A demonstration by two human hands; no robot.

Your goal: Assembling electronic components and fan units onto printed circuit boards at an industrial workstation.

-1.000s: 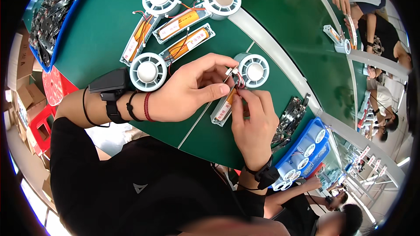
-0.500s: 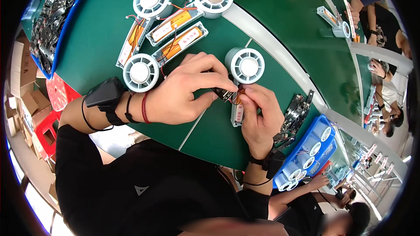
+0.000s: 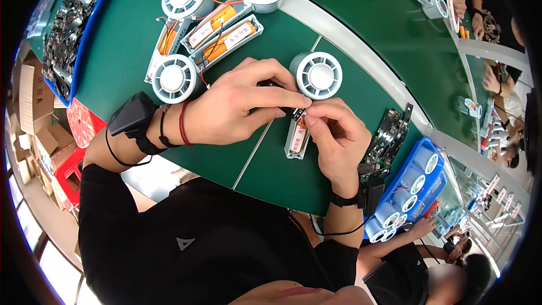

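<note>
My left hand (image 3: 240,101) is closed on a small black circuit board (image 3: 297,114), thumb and index finger gripping its edges. Close against the board's right end, my right hand (image 3: 339,138) pinches at thin reddish wires (image 3: 302,122); the very tips hide their ends. Below both hands lies a light-blue fan-like unit: its round slotted head (image 3: 319,76) is beyond my fingers, and its handle casing (image 3: 296,141), holding a battery with a white label, points toward me. Part of this unit is covered by my fingers.
Several similar units (image 3: 175,79) with orange batteries lie at upper left. A blue bin (image 3: 84,39) of black boards stands far left. Right of my hand are loose black boards (image 3: 388,138) and a blue tray (image 3: 429,189) of round heads. Other people work at the right.
Both hands stay together at the board and wires, my right fingertips now nearer the board's end. The handle casing shows more below my fingers. The whole view has shifted slightly.
</note>
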